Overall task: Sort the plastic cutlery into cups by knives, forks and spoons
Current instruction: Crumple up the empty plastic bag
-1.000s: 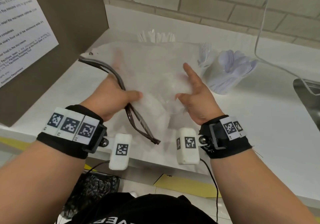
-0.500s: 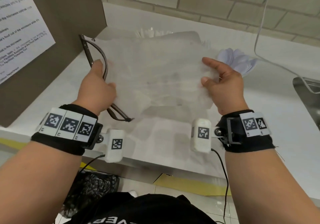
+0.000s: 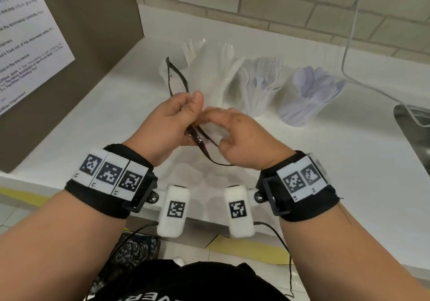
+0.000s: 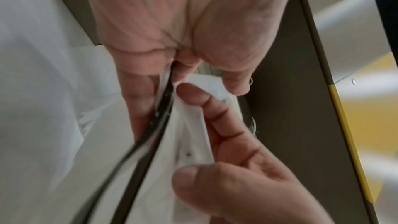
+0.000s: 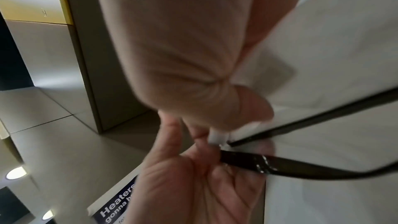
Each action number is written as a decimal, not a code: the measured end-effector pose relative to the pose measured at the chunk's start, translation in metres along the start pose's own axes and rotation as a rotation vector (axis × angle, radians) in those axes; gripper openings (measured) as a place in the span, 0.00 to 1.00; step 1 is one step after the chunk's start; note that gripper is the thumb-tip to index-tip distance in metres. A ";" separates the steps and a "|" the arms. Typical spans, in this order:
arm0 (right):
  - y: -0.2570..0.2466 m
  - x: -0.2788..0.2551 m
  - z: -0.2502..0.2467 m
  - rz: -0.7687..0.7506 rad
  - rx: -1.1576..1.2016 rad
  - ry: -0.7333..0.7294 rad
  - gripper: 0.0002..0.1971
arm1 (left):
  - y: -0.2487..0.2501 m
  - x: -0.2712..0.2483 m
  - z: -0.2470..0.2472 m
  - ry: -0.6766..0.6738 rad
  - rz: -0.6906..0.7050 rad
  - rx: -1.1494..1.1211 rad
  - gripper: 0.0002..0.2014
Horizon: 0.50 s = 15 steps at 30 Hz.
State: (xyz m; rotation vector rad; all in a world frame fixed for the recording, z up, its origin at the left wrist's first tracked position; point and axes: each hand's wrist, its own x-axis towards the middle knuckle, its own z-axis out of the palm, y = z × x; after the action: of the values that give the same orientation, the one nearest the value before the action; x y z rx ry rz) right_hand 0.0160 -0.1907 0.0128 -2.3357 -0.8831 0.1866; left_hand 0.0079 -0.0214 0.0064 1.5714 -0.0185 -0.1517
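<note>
The white countertop [image 3: 302, 161] stretches before me, with three clear plastic cups at its back: white knives [image 3: 223, 77] left, clear forks [image 3: 263, 84] middle, pale spoons [image 3: 314, 91] right. Above it my left hand [image 3: 167, 123] grips a clear plastic bag with dark handles [image 3: 176, 77], while my right hand [image 3: 242, 137] pinches the bag's film beside it.
</note>
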 end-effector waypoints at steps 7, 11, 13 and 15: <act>0.006 0.000 -0.008 0.191 0.436 0.419 0.23 | -0.014 0.013 -0.018 0.279 0.052 -0.022 0.11; 0.021 0.006 -0.008 0.525 0.463 0.350 0.47 | -0.010 0.010 -0.022 0.144 0.079 -0.007 0.17; 0.025 0.006 0.001 0.543 0.610 0.328 0.33 | -0.009 0.008 -0.023 0.095 0.105 0.008 0.20; 0.027 0.006 0.007 0.515 0.734 0.397 0.17 | -0.010 0.007 -0.022 0.081 0.052 -0.057 0.30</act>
State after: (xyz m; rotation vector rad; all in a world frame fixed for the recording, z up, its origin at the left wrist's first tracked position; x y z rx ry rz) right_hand 0.0326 -0.1990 -0.0086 -1.7532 0.0187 0.2035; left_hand 0.0169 -0.0003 -0.0037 1.5179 0.0089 -0.0472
